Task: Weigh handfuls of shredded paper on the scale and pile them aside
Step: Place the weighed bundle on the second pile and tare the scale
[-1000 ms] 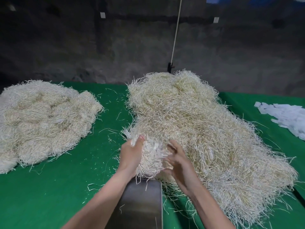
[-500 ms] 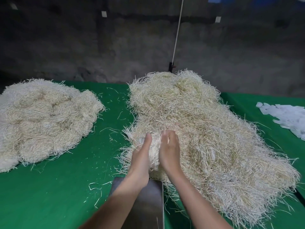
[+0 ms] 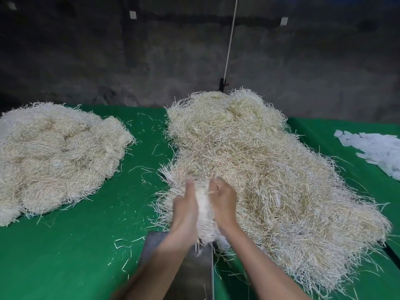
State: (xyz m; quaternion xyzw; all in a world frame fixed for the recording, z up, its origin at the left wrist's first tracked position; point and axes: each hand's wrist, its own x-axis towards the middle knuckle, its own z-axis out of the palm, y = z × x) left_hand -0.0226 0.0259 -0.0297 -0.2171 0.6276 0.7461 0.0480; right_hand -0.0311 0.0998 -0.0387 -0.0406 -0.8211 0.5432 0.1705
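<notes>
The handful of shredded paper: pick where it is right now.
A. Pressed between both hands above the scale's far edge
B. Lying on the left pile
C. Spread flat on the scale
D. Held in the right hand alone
A: the handful is squeezed between the left hand and right hand, over the far edge of the scale.

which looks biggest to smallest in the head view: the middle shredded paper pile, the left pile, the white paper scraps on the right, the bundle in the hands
1. middle pile
2. left pile, partly cut off by the frame edge
3 and 4 unsure: the white scraps are cut off at the edge and farther away; the bundle is near and half hidden by both hands.
</notes>
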